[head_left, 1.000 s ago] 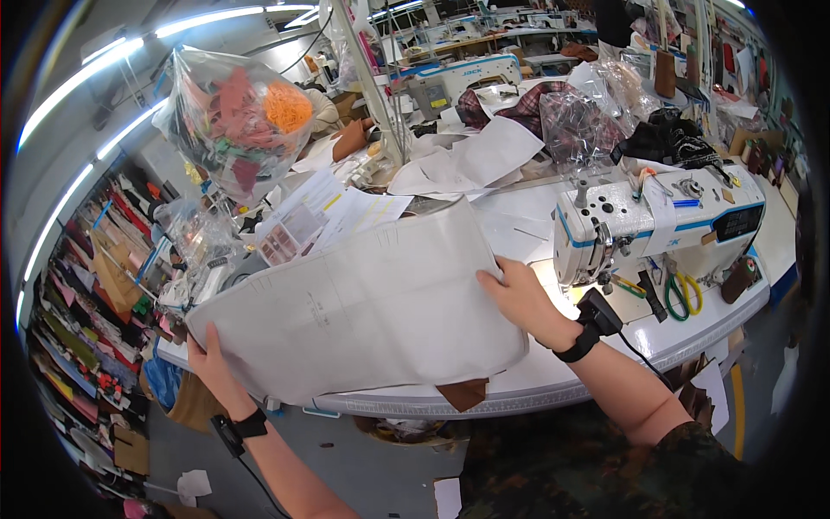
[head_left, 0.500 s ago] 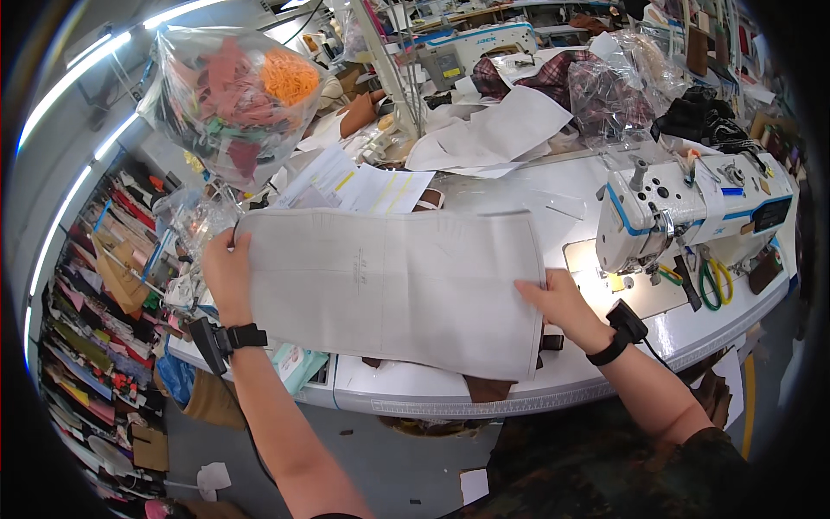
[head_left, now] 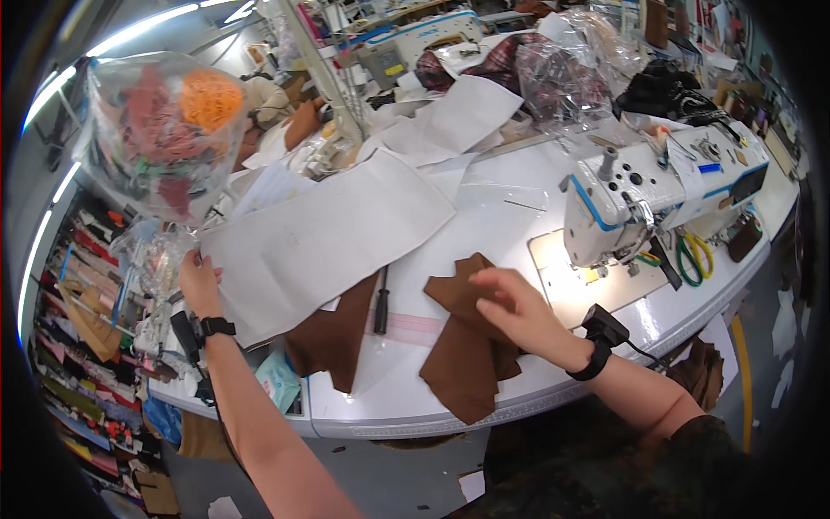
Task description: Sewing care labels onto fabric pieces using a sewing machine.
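A large white paper pattern piece (head_left: 328,238) lies slanted across the left of the table. My left hand (head_left: 201,284) pinches its left end. My right hand (head_left: 523,316) is over a brown fabric piece (head_left: 467,363), thumb and fingers apart and nothing in them; whether the fingertips touch the cloth I cannot tell. A second brown fabric piece (head_left: 341,333) is partly covered by the pattern. Between the two fabric pieces lies a black-handled tool (head_left: 381,311), its thin shaft pointing away from me.
A white sewing machine (head_left: 640,203) stands on the right, with green-and-yellow-handled scissors (head_left: 692,258) beside it. A clear bag of coloured scraps (head_left: 164,130) hangs at the left. Farther back lie more white paper pieces (head_left: 458,117) and plastic-wrapped plaid fabric (head_left: 562,82). A pale green packet (head_left: 278,381) sits at the front left.
The pattern has swung to the left and tilted, uncovering the brown fabric and the black-handled tool. My right hand has let go of its right end and is over the fabric. The view has shifted.
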